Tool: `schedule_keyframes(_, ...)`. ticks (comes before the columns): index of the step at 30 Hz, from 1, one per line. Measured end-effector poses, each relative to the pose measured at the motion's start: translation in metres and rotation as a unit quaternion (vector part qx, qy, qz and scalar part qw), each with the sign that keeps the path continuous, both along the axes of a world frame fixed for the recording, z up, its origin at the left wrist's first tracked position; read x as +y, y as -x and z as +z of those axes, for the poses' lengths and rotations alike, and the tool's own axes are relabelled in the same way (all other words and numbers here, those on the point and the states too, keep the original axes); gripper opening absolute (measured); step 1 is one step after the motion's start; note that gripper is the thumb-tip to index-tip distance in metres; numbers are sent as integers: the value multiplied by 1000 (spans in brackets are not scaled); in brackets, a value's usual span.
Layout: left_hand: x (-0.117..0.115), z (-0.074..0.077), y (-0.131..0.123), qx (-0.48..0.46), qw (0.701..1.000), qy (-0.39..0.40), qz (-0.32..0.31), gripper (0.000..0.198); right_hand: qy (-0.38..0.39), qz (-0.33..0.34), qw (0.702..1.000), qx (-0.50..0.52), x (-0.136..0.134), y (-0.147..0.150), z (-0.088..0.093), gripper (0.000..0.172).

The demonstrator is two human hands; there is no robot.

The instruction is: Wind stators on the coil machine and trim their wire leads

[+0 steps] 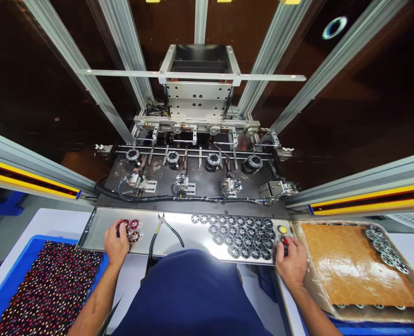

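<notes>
Left hand (116, 245) by discs (134, 224), right (293, 261) by button (282, 229)

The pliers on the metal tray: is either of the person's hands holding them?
No, the pliers lie on the metal tray, apart from the left hand at the red discs and the right hand near the yellow button.

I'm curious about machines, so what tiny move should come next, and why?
Maybe the right hand should press down: it's at the red button, the machine holds four round parts, and the left hand is away from those.
</notes>
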State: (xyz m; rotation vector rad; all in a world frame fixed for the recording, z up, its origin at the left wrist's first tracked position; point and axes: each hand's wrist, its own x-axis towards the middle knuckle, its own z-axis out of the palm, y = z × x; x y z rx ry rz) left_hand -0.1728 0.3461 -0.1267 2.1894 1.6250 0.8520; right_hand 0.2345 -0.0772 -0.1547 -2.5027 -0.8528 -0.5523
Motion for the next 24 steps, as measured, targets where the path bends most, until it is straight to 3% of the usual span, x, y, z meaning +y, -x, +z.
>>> schedule_keyframes(24, 0, -1, 0, 9, 1000, -11, 2, 40, 5, -1, 1000, 3, -1, -1, -1, 40)
